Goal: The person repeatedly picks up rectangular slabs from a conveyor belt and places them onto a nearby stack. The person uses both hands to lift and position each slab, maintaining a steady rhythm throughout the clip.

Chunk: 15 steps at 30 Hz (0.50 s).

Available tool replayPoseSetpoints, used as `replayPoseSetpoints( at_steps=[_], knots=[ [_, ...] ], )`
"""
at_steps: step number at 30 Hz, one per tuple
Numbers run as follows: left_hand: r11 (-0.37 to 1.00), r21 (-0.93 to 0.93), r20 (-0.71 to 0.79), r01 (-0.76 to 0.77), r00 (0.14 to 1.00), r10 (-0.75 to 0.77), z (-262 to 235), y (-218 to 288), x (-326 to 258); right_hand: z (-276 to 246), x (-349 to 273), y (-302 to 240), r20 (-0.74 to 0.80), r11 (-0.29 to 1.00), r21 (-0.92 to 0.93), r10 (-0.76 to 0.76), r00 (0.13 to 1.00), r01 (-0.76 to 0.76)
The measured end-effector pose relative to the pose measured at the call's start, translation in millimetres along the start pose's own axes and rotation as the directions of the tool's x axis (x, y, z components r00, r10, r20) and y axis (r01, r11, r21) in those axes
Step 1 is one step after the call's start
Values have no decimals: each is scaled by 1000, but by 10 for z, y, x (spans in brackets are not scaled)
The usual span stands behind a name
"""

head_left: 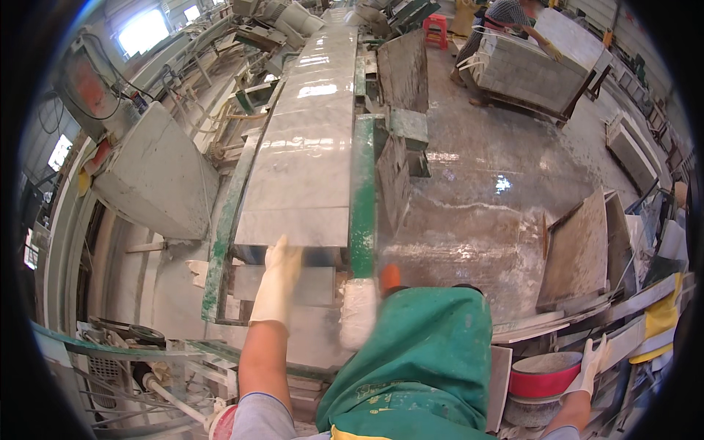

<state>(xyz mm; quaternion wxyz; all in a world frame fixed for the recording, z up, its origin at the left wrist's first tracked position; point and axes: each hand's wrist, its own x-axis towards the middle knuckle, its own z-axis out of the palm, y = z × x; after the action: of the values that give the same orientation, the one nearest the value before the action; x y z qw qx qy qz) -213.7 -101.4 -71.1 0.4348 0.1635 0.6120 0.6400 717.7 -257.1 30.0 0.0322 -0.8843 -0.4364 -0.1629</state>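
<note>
My left hand (pixel 281 277), in a cream glove, is at the near end of a pale, wet stone slab (pixel 297 225). Its fingers point forward at the slab's edge and are partly blurred by motion. The slab lies flat on a long bed with green side rails (pixel 364 198); more wet pale stone (pixel 304 147) stretches away behind it. At the lower right, my right hand (pixel 589 367), also gloved, is held out with its fingers apart. It is beside a red-rimmed round tub (pixel 544 375) and close to the end of a pale stone strip (pixel 623 343).
A white wrapped pad (pixel 358 312) caps the right rail's near end, by my green apron (pixel 425 345). Stone panels (pixel 576 253) lean at the right. Far right, another person (pixel 506 18) bends over a stone-faced block (pixel 532 73). A large grey machine housing (pixel 158 176) stands left.
</note>
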Motion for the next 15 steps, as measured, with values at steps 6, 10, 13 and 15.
replayPoseSetpoints(
  at_steps=[6, 10, 13, 15],
  knots=[
    [989, 62, 25, -135, 991, 134, 2, 17, 106, 0, -69, -169, -20, 999, -12, 40, 999, -41],
    [999, -44, -39, 15, 999, -16, -32, 2, 144, -27, -103, -250, -20, 1000, -2, -5, 1000, 5],
    [988, -153, 11, 20, 1000, -18, 98, 198, 32, -23, -144, -282, -52, 1000, 17, 0, 999, 1],
    [990, -38, -67, 133, 989, -135, 236, 384, -119, -30, -170, -299, -57, 999, 52, -11, 998, 14]
  ],
)
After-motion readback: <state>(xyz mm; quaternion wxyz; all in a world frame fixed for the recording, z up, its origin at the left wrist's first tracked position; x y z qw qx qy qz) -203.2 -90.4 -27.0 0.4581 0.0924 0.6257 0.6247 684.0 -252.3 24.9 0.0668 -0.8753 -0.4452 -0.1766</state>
